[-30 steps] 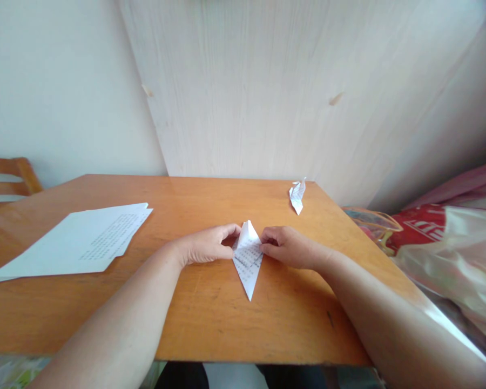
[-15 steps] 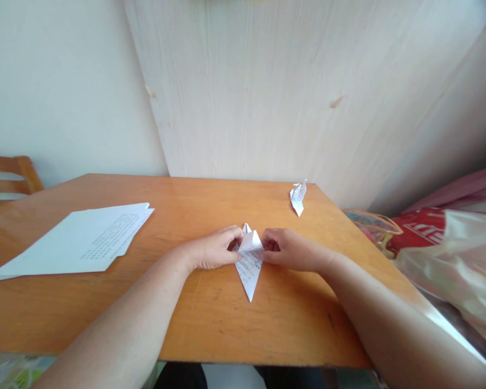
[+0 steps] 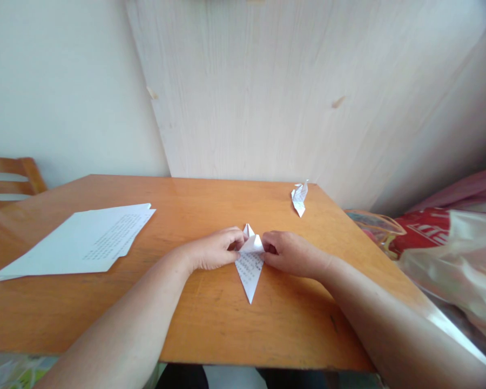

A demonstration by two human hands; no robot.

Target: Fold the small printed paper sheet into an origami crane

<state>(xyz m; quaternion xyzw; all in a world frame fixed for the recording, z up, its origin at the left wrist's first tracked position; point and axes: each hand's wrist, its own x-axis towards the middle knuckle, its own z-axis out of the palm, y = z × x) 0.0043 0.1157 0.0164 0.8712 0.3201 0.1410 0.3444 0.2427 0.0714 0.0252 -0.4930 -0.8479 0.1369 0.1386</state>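
A folded piece of printed white paper [image 3: 250, 270] lies on the orange wooden table [image 3: 210, 319], its long point aimed toward me. My left hand [image 3: 214, 249] pinches its upper left edge with curled fingers. My right hand [image 3: 291, 252] pinches the upper right edge the same way. Between the two hands the paper's top flap is bent down toward me, and a small tip sticks up behind it.
A stack of printed sheets [image 3: 81, 241] lies at the table's left. A small folded paper figure [image 3: 298, 198] sits near the far right corner. A wooden chair back [image 3: 12, 181] stands at the far left. Plastic bags [image 3: 441, 248] crowd the table's right edge. A pale wooden panel [image 3: 267, 92] rises behind.
The paper's top flap, upright a second ago, has been folded down toward me between my fingers. Both hands have drawn slightly closer together.
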